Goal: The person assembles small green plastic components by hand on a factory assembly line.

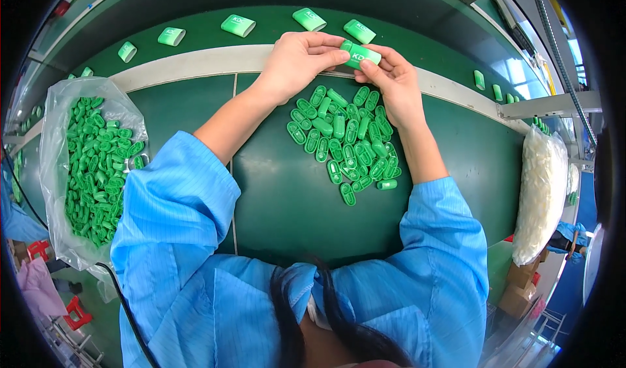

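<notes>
Between my two hands is a green-and-white plastic casing point(362, 56), flattened and oval in section, held above the pale rail at the back of the table. My left hand point(295, 61) grips its left end, where a darker green part shows between thumb and fingers; I cannot tell whether that is a separate cap. My right hand point(395, 88) pinches the right end. Just below the hands, a loose pile of small green oval caps point(351, 132) lies on the dark green tabletop point(297, 205). Some caps face up with their hollow side, others lie on edge.
Beyond the pale rail point(176, 70), similar casings point(238, 26) lie spaced along a green belt point(205, 26). A clear plastic bag point(55, 140) full of green caps stands at the left. On the right sits a bag of whitish parts point(540, 192); cardboard boxes point(518, 296) are below it.
</notes>
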`<state>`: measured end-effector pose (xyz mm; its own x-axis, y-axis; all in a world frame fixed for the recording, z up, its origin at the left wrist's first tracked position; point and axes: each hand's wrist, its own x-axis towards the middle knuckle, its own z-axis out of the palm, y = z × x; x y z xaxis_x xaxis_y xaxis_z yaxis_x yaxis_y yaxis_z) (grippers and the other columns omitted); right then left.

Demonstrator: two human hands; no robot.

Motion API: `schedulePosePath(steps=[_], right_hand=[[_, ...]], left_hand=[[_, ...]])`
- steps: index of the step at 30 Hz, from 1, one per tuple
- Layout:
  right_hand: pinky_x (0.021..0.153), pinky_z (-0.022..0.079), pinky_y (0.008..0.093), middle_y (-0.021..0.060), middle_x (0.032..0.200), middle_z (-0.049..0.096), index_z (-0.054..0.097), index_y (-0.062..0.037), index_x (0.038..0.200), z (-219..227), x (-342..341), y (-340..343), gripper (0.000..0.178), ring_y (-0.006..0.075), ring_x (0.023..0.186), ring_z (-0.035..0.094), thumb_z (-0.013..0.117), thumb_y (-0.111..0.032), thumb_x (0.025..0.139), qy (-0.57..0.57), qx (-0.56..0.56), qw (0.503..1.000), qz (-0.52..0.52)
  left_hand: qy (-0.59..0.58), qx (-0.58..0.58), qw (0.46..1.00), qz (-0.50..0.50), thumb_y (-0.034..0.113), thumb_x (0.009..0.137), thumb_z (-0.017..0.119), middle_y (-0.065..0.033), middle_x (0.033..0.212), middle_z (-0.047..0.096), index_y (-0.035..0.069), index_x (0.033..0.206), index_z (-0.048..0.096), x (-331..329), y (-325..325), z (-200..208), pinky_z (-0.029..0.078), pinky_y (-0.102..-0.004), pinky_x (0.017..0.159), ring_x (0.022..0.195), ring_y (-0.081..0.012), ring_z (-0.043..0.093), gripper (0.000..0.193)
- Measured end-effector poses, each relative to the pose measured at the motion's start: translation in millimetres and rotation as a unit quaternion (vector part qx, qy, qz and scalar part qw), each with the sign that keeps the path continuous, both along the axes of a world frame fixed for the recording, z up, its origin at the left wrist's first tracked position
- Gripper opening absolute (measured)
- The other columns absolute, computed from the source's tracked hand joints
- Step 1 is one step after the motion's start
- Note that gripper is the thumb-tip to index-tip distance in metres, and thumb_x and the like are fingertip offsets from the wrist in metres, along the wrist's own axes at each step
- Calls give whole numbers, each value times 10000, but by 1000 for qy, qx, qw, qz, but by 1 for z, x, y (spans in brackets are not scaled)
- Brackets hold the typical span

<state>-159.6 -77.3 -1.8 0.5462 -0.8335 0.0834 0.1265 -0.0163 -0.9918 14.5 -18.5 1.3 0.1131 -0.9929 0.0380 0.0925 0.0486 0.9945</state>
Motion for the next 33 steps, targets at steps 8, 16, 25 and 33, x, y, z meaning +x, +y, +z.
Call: schedulePosePath(steps=[8,16,25,33], right_hand=[[723,513,238,99,942,614,530,27,1078,5,-4,0,281,141,788,609,597,-60,819,1,24,999,21],[758,509,248,102,984,601,497,19,1117,6,-10,-6,317,156,821,612,586,-91,833,-17,92,994,53],[718,522,238,113,951,610,523,29,1088,6,-7,-3,295,160,792,619,598,-75,822,24,52,998,38],[734,528,254,131,945,610,530,48,1076,8,-4,5,292,168,812,615,606,-35,806,15,26,999,19]], left_hand=[[-26,-4,999,-26,141,772,665,-123,876,643,-67,1035,577,3,1,-1,508,-238,704,754,-132,619,347],[128,55,988,-67,158,766,677,-99,928,615,-43,1036,585,8,0,0,489,-229,742,814,-130,600,349],[19,41,998,-43,139,765,680,-94,926,630,-49,1048,582,8,-1,1,497,-243,758,810,-129,603,353],[-14,17,999,-30,105,745,692,-109,855,637,-69,1010,593,6,2,2,510,-240,711,763,-137,619,332]])
